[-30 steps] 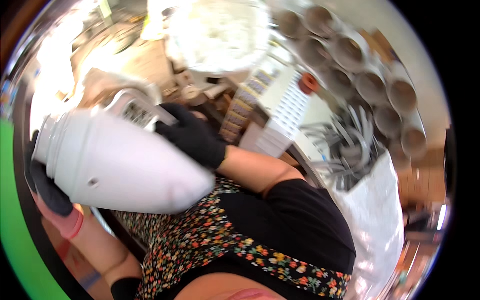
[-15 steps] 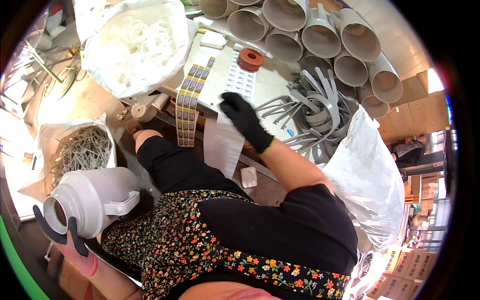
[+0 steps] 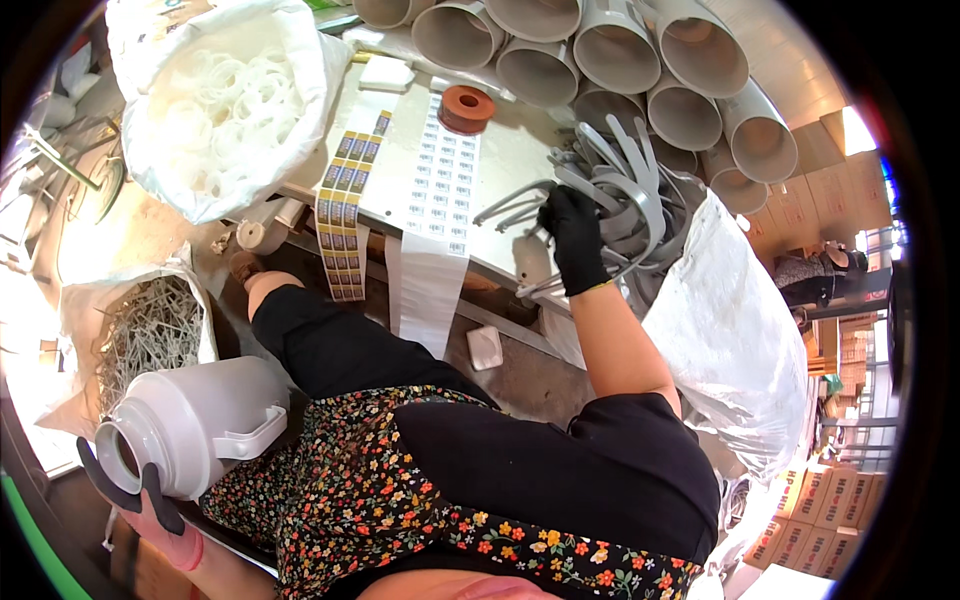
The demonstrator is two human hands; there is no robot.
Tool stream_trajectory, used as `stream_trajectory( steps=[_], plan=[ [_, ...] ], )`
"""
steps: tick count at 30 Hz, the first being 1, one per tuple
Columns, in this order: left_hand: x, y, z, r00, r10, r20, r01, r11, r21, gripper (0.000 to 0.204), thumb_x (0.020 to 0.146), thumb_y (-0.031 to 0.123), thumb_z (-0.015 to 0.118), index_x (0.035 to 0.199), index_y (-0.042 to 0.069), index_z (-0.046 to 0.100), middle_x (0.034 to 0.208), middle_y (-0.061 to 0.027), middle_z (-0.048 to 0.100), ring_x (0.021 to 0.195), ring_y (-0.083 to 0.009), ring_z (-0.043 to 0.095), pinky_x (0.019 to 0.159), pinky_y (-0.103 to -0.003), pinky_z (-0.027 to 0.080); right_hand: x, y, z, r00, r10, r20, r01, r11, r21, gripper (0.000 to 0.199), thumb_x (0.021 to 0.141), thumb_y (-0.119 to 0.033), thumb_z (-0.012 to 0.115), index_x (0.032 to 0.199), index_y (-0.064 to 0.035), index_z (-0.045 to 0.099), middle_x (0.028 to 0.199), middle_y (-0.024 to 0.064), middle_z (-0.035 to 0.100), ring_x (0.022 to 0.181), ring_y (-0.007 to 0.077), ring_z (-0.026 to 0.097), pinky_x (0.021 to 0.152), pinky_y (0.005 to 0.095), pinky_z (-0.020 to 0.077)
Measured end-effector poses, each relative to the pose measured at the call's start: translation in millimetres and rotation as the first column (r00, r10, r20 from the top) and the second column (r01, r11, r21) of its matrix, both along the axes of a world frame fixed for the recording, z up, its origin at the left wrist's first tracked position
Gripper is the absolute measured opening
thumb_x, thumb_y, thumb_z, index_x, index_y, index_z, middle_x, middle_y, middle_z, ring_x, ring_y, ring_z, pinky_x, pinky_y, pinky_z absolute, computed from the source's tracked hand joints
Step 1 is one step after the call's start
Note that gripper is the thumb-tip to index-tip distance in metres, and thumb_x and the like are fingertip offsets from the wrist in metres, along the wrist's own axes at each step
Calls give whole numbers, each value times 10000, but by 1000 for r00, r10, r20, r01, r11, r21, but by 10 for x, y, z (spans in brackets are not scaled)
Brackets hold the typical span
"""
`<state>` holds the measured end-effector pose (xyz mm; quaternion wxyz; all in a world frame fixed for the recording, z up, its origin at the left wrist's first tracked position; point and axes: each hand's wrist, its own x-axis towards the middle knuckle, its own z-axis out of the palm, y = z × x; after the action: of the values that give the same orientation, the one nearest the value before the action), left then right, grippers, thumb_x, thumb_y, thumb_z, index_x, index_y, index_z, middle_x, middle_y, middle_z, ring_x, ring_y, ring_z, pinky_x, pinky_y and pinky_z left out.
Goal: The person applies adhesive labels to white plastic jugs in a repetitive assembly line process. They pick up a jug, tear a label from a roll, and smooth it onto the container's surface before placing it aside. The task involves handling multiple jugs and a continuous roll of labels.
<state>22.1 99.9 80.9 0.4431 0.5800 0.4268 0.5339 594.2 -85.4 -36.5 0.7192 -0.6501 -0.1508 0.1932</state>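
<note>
Seen from above, a seated person in a black top and flowered apron works at a pale workbench [image 3: 505,165].

The left hand [image 3: 140,495], in a black glove, sits low at the picture's left edge. Its fingers [image 3: 160,500] curl over the open mouth of a white plastic jug with a moulded side handle [image 3: 200,420], gripping the rim. The jug lies tilted across the lap, mouth toward the lower left, its body running up and to the right.

The right hand [image 3: 575,235], also in a black glove, is stretched well forward over the bench's far right edge. It is closed around one or more grey plastic curved strips from a loose pile of such strips [image 3: 625,190]. The pile spreads just beyond and to the right of the hand, and the strips' long axes fan upward and away from the person. The right hand is on the pile; the left is well apart from it, busy with the jug.

Nearby lie a long white label sheet [image 3: 440,180] hanging over the bench's near edge, a strip of yellow-and-dark stickers [image 3: 345,215], an orange tape roll [image 3: 467,108], stacked grey pipes [image 3: 600,50], a white sack of pale rings [image 3: 220,105], and a bag of metal pins [image 3: 150,330].
</note>
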Motion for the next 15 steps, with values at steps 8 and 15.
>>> stream_trajectory(
  steps=[8,15],
  plan=[
    [-145,-42,-2,995,7,-103,-3,999,40,784,785,-19,590,1489,20,247,1415,-189,430,1317,-303,416,1111,-413,304,437,-979,656,39,243,969,773,607,-184,385,760,-202,722,1105,-62,623,1037,163,621,1015,365,570,862,475,459],
    [-178,-277,7,1000,9,-5,-8,994,112,828,727,-72,550,1489,18,238,1438,-187,397,1341,-308,384,1135,-412,262,443,-382,1458,-97,348,932,666,719,-199,351,773,-197,710,1100,-119,610,977,110,635,910,326,598,761,424,490]
  ],
)
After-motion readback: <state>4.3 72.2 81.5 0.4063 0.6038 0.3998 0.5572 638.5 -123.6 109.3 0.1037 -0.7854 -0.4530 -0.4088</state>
